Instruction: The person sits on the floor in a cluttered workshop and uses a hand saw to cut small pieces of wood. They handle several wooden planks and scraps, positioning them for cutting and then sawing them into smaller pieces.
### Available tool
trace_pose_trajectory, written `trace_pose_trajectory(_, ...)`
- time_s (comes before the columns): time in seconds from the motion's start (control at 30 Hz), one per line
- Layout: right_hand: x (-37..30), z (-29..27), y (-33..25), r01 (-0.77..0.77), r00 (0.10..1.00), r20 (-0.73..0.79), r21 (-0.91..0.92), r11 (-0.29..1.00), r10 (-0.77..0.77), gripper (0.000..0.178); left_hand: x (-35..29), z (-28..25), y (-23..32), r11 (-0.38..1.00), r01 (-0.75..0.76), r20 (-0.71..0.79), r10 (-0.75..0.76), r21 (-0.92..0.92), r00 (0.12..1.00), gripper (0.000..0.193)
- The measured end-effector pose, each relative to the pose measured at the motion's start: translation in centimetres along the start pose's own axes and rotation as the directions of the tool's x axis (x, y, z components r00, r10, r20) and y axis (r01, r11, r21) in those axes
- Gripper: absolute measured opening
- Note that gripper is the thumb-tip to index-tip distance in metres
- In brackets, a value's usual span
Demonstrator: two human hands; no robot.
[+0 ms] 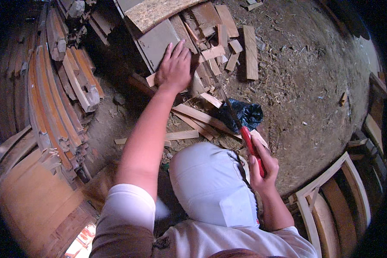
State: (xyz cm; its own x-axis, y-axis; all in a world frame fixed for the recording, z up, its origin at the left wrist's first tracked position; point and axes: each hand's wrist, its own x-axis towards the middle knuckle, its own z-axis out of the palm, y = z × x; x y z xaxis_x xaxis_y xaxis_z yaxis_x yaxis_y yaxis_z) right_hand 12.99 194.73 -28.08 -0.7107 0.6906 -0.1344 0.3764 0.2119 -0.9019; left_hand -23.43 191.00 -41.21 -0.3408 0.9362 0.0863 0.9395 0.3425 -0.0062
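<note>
My right hand (264, 165) is wrapped round the red handle of a handsaw (228, 103). Its narrow blade slants up and to the left, its far part crossing a light wood strip (213, 53) by my left hand. My left hand (174, 69) lies flat with its fingers stretched out, pressing down on the strip. One short end of the strip (151, 80) shows left of my wrist; the palm hides the middle. Under my fingertips is a flat grey-brown board (157, 43).
A rough chipboard sheet (159, 12) lies beyond the board. Wood offcuts (250, 51) and a crumpled black plastic bag (247, 112) are on the dirt floor (314, 86). Long timbers (51, 94) are stacked at left. A wooden frame (327, 176) stands at lower right.
</note>
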Motion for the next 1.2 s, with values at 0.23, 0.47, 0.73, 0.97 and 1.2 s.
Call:
trace_pose_trajectory(0.23,0.7,-0.9,1.1,-0.05,0.989,-0.135,0.038,0.998,0.055,0.048,0.3,-0.8,0.6,0.997,0.008,0.054,-0.004,-0.078,0.999,0.044)
trace_pose_trajectory(0.47,0.2,-1.7,-0.6,-0.039,0.997,-0.066,0.028,0.999,0.041,0.05,-0.2,-0.1,0.1,0.999,0.001,-0.032,-0.003,-0.055,0.999,0.048)
trace_pose_trajectory(0.73,5.3,1.2,-1.4,-0.015,0.998,-0.061,0.125,0.992,0.023,0.047,0.0,2.2,-0.6,0.996,0.025,-0.143,-0.012,0.089,0.99,0.037)
trace_pose_trajectory(0.97,5.3,0.7,-3.8,-0.158,0.975,-0.109,0.258,0.953,0.191,0.044,0.1,0.4,0.6,0.998,0.062,-0.02,-0.061,0.029,0.998,0.036)
trace_pose_trajectory(1.2,14.1,0.8,-6.6,-0.033,0.998,-0.051,0.177,0.984,0.043,0.037,-0.8,-0.3,0.8,0.992,0.02,-0.181,-0.042,-0.122,0.983,0.037)
